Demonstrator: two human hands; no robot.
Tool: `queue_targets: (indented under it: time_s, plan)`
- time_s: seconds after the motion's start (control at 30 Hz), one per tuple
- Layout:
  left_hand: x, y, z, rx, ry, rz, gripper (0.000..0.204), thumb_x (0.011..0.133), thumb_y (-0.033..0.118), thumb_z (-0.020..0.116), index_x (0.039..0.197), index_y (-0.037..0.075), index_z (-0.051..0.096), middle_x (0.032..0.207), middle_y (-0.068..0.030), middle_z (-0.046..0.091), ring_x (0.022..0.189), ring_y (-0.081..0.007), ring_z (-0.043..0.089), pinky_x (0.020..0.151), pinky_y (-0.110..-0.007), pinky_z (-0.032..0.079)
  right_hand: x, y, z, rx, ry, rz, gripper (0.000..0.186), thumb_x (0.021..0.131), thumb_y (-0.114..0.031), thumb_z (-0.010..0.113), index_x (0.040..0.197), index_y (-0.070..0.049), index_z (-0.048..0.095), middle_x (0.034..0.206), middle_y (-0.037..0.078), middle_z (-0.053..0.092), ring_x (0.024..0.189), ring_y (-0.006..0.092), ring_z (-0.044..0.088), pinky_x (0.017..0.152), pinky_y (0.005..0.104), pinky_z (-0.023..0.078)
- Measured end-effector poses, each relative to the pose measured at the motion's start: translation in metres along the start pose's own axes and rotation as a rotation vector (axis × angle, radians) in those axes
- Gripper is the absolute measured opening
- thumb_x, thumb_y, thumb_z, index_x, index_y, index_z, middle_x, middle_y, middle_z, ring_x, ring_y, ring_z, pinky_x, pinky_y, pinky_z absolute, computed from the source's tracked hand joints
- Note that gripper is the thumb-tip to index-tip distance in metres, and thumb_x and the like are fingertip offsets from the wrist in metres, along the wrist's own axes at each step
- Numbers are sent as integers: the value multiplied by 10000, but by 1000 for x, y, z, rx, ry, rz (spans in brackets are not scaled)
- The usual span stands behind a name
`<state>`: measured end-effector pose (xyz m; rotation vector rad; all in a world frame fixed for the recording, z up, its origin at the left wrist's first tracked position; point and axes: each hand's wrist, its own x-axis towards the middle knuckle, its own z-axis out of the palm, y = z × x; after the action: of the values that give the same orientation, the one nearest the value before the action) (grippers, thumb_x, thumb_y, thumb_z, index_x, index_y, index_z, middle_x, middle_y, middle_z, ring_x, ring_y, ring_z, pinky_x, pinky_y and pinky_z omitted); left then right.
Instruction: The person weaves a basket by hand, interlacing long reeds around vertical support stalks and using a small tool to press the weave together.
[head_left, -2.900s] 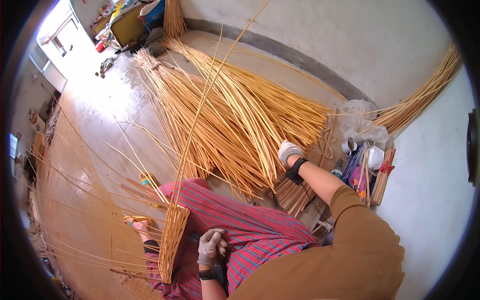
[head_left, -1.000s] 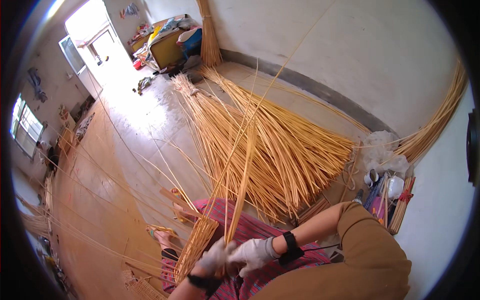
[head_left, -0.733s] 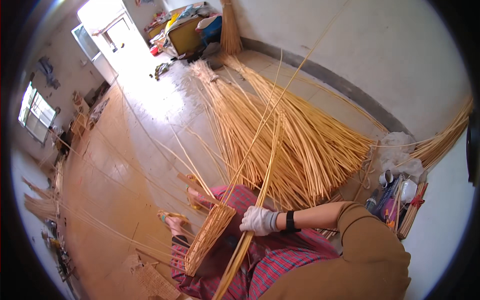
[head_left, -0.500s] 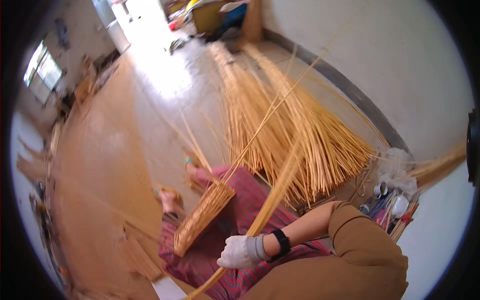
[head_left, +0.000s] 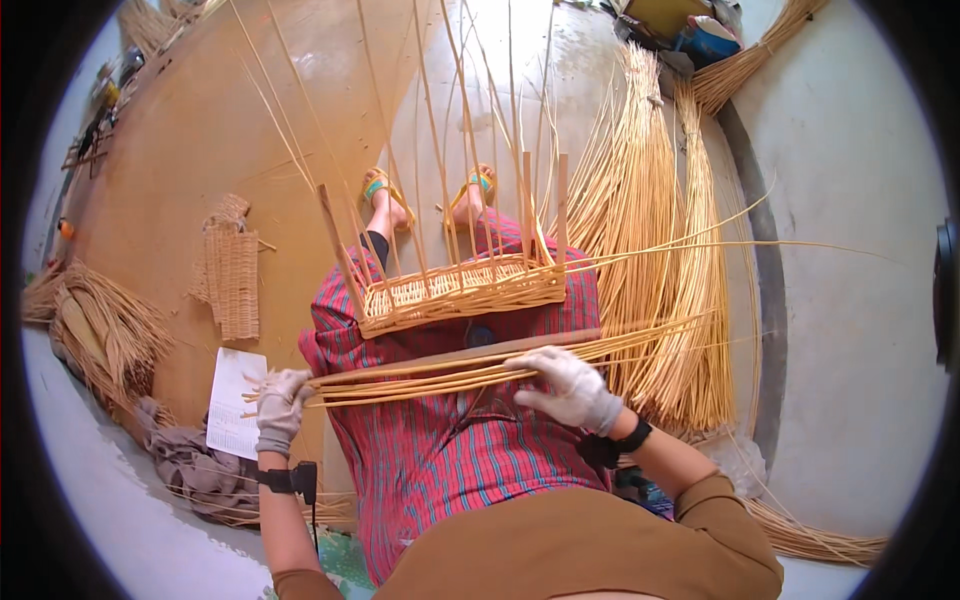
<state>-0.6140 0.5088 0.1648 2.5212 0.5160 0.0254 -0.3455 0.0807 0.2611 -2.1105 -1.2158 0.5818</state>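
My left hand [head_left: 283,408], in a whitish glove, is closed around one end of a small bundle of wicker rods [head_left: 420,388]. The rods stretch sideways above my lap, with a flat brownish wooden stick [head_left: 470,352] along their upper side. My right hand [head_left: 572,388], also gloved, lies against the rods near their middle, thumb and fingers apart. Just beyond them a shallow rectangular woven wicker basket [head_left: 465,312] rests on my knees. Long thin uprights and several thicker wooden stakes rise from its rim.
Large sheaves of wicker [head_left: 640,230] lie on the floor to the right, beside the wall. A woven panel [head_left: 235,270], a white printed sheet [head_left: 236,402] and a bundle of rods [head_left: 110,320] lie at left. A grey cloth [head_left: 205,465] is near my left arm.
The view has swung round to face my lap squarely. The rods my right hand gripped now lie crosswise, and my left hand has come into view holding their ends. My right hand's fingers have spread.
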Motion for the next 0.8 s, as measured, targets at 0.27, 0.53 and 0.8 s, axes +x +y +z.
queue_targets:
  time_s: [0.27, 0.53, 0.8]
  plan:
    - [65, 182, 8, -154, 1, 361, 232, 828, 16, 684, 1045, 88, 726, 886, -120, 712, 861, -265, 682, 838, -397, 522, 70, -31, 32, 1136, -9, -64, 455, 999, -29, 590, 1431, -57, 451, 1287, 101, 587, 1138, 164, 598, 840, 292, 562]
    - [103, 141, 28, -1014, 246, -452, 317, 981, -4, 594, 1293, 48, 583, 1159, -61, 680, 627, -55, 596, 519, -206, 502, 90, 33, -22, 1054, 655, 193, 125, 989, -91, 654, 1056, -28, 568, 1002, 137, 725, 852, 201, 728, 744, 319, 621]
    - [119, 108, 35, -1048, -147, -477, 378, 982, -47, 545, 1351, 34, 564, 1213, -94, 692, 562, -61, 614, 448, -191, 486, 83, 58, 11, 956, 695, 264, 121, 982, -112, 674, 1009, -46, 576, 856, 108, 720, 728, 173, 711, 639, 295, 602]
